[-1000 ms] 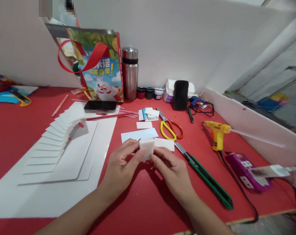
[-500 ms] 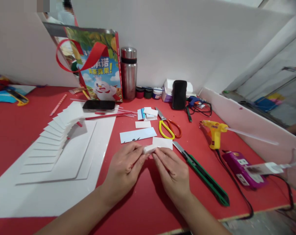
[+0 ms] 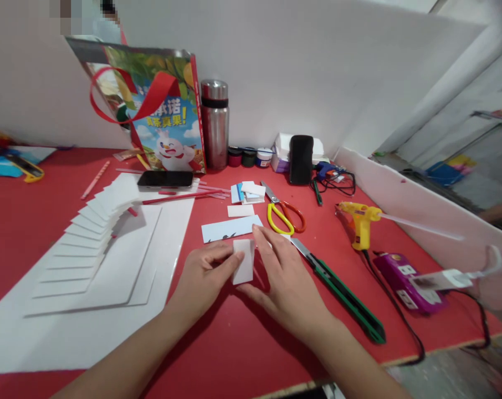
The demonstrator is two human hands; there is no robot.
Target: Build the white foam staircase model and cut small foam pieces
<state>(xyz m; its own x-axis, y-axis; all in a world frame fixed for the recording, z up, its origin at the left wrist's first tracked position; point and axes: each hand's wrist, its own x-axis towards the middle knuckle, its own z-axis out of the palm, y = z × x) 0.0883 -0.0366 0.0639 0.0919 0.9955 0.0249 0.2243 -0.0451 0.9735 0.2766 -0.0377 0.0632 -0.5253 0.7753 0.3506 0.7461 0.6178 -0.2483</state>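
Flat on the red table (image 3: pixel 251 343) lies a small white foam piece (image 3: pixel 244 261), just in front of the blue-white card strip (image 3: pixel 230 228). Left hand (image 3: pixel 205 277) pins its left edge with thumb and fingertips; right hand (image 3: pixel 286 280) rests open beside its right edge, fingers extended. Behind the strip, white wall panels enclose the table.

The right hand (image 3: pixel 286 277) covers the right edge of the white foam piece (image 3: pixel 243 269) and part of the white card behind it. The large white sheet (image 3: pixel 68 338) runs off the left edge. A blurred white tool (image 3: pixel 454 277) sits at far right. Two blurred patches (image 3: pixel 60 8) hide the top left corner.
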